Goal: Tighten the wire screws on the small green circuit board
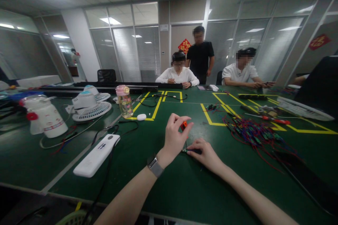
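My left hand (174, 137), with a watch at its wrist, is closed around the orange and black handle of a small screwdriver (184, 125). Its thin shaft points down at a small green circuit board (184, 150) on the table. Low over the tabletop, my right hand (202, 151) pinches the board's edge between thumb and fingers. Part of the board is hidden by the fingers, and whether the tip touches a screw is too small to tell.
On the green table (148, 189), a tangle of red and blue wired boards (253, 131) lies right. A white power bank (97, 155) with a black cable, a pink-lided bottle (124, 101), a white jug (47, 117) and a fan (91, 107) stand left. People sit opposite.
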Motion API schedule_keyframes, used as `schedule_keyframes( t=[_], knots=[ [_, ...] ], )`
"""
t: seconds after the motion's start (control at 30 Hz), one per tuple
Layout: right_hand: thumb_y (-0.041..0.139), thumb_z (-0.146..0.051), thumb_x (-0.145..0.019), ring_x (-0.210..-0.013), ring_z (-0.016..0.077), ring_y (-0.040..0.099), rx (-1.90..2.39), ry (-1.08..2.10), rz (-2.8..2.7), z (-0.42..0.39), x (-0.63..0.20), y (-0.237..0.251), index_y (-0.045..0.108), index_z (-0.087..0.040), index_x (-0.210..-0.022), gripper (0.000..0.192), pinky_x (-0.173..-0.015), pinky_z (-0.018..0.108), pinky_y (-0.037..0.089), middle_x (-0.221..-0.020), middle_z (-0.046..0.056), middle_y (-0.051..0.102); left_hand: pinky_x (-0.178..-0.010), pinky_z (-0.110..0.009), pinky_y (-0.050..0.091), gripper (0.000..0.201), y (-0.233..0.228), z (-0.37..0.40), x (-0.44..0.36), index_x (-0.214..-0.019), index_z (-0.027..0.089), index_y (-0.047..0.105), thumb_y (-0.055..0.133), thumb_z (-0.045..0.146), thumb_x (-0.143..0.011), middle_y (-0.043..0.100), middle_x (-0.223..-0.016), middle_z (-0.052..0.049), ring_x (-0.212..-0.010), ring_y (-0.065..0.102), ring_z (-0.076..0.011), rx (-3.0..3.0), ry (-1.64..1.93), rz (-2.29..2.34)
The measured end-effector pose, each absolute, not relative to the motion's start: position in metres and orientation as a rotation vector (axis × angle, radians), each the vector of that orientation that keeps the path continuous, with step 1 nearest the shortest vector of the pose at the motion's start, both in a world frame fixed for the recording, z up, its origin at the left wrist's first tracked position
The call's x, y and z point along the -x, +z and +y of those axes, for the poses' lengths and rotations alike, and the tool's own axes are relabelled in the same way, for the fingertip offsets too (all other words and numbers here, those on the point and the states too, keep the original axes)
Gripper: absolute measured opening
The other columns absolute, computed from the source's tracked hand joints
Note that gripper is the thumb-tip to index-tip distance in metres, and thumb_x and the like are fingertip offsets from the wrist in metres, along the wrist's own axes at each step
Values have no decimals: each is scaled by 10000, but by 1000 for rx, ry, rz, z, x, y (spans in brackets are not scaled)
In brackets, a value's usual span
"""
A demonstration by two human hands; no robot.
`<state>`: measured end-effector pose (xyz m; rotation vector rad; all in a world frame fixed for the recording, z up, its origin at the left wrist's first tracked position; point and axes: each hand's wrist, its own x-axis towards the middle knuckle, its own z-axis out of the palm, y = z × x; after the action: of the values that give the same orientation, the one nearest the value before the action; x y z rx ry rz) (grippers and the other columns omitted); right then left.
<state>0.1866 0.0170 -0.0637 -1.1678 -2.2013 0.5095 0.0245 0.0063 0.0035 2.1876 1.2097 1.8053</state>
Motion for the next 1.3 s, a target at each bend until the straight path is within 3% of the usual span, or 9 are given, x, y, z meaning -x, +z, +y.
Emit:
schedule_keyframes(
  t=[0.17, 0.4, 0.57, 0.73, 0.9, 0.97, 1.13, 1.3],
  knots=[
    [670, -287, -814, -854, 216, 590, 1168, 530, -2201, 16, -187, -62, 770, -216, -907, 153, -782, 326, 461, -857, 64, 679, -848, -309, 461, 360, 3, 7, -24, -1294, 218, 517, 340, 178, -983, 556, -1018, -59, -932, 550, -162, -2162, 1738, 1108],
    [669, -284, -813, -855, 219, 586, 1162, 513, -2217, 18, -188, -64, 768, -221, -902, 147, -783, 335, 466, -860, 63, 681, -769, -288, 464, 210, 4, 6, -25, -1088, 224, 648, 587, 272, -893, 505, -885, -24, -811, 535, -155, -2160, 1769, 1216],
    [666, -277, -818, -858, 217, 588, 1159, 516, -2231, 18, -188, -62, 766, -211, -909, 151, -790, 331, 463, -857, 66, 679, -831, -295, 465, 325, 6, 5, -25, -1248, 220, 551, 369, 186, -980, 567, -999, -54, -914, 561, -159, -2131, 1724, 1109],
    [670, -277, -813, -864, 222, 584, 1170, 498, -2232, 17, -188, -61, 770, -216, -909, 152, -782, 332, 460, -867, 69, 683, -810, -311, 448, 129, 7, 5, -25, -977, 190, 666, 591, 237, -883, 550, -867, -34, -862, 536, -182, -2141, 1807, 1271],
    [663, -293, -817, -862, 220, 584, 1162, 510, -2235, 17, -188, -61, 770, -221, -911, 159, -789, 331, 463, -867, 65, 685, -842, -309, 461, 317, 7, 5, -24, -1232, 210, 573, 386, 205, -976, 569, -1012, -63, -932, 557, -170, -2103, 1756, 1137],
    [664, -292, -818, -861, 218, 582, 1160, 506, -2232, 17, -188, -62, 769, -222, -908, 155, -790, 331, 464, -866, 64, 681, -832, -307, 464, 319, 7, 5, -24, -1234, 201, 567, 380, 192, -977, 589, -995, -60, -909, 564, -164, -2102, 1755, 1106],
    [667, -299, -816, -858, 221, 579, 1157, 492, -2241, 19, -189, -64, 768, -232, -909, 154, -778, 335, 461, -853, 62, 675, -801, -305, 463, 186, 7, 5, -24, -1050, 206, 664, 584, 268, -894, 548, -902, -35, -851, 551, -168, -2117, 1765, 1187],
    [653, -308, -827, -852, 218, 581, 1146, 506, -2236, 19, -189, -64, 767, -229, -912, 163, -784, 335, 459, -860, 64, 678, -855, -315, 466, 343, 6, 4, -24, -1278, 217, 538, 359, 212, -986, 585, -1031, -62, -943, 565, -169, -2097, 1700, 1075]
  ],
)
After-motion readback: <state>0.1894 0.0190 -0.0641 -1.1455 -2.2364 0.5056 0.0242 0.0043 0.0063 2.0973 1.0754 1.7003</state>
